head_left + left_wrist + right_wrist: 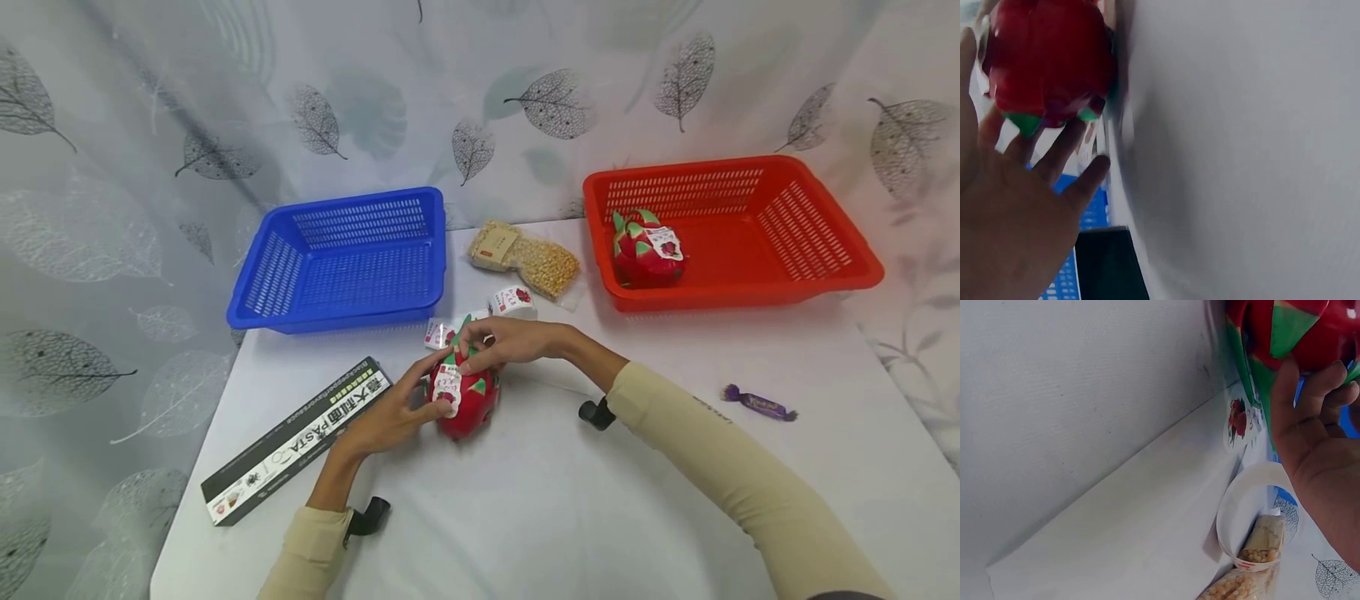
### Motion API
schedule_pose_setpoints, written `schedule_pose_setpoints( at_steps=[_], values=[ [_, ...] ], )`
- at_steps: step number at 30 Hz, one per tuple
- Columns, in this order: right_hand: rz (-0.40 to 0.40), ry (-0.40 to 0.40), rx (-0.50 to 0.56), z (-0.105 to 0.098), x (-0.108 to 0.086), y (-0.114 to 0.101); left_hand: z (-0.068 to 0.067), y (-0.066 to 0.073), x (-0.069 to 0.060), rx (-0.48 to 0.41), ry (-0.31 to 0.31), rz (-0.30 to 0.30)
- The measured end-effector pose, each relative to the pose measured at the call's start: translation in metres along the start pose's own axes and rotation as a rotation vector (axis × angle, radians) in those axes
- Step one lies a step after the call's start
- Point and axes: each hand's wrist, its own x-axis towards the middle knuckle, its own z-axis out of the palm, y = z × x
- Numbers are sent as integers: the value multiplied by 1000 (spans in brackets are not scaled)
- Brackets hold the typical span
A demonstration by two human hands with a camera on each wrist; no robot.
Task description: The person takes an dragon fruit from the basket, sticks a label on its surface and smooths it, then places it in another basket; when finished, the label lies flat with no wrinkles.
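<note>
A red dragon fruit [474, 410] with green-tipped scales stands on the white table between both hands. It bears a white label [447, 385] printed with a small fruit picture. My left hand [392, 418] holds the fruit from the left, its thumb by the label's lower edge and its fingers spread along the far side. From the upper right my right hand [517, 340] grips the top of the fruit, thumb at the label's upper part and fingers bent. Just behind lies a roll of labels [513, 303], its loose strip [438, 332] partly hidden by the fruit.
A blue basket [341, 318] stands back left. The red basket [742, 295] back right holds another labelled dragon fruit [649, 260]. Between them lies a bag of yellow grains [551, 268]. A pasta box [296, 442] lies left, a purple-wrapped candy [761, 403] right.
</note>
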Motion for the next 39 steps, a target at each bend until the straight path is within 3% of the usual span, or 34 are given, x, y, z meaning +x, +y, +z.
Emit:
schedule_pose_setpoints(
  at_steps=[4, 8, 16, 19, 26, 30, 34, 39],
  values=[
    [0, -2, -22, 1, 0, -2, -6, -2, -1, -43, -48, 14],
    [2, 4, -29, 1, -1, -2, -7, 0, -1, -46, -50, 23],
    [-11, 11, -43, 2, -4, -4, 4, 12, 2, 50, 20, -102],
    [-22, 30, -57, 3, -6, -6, 5, 15, 2, 80, 52, -121],
    [-53, 141, -249, 12, -9, -14, 8, 17, 0, 98, 71, -92],
    [42, 193, -352, 30, -12, -26, 3, 18, -5, 80, 38, -87],
    [149, 271, -516, 52, -13, -38, -5, 19, -11, 81, -36, -92],
    [185, 349, -689, 72, -8, -44, -5, 20, -13, 233, -67, -101]
  ],
)
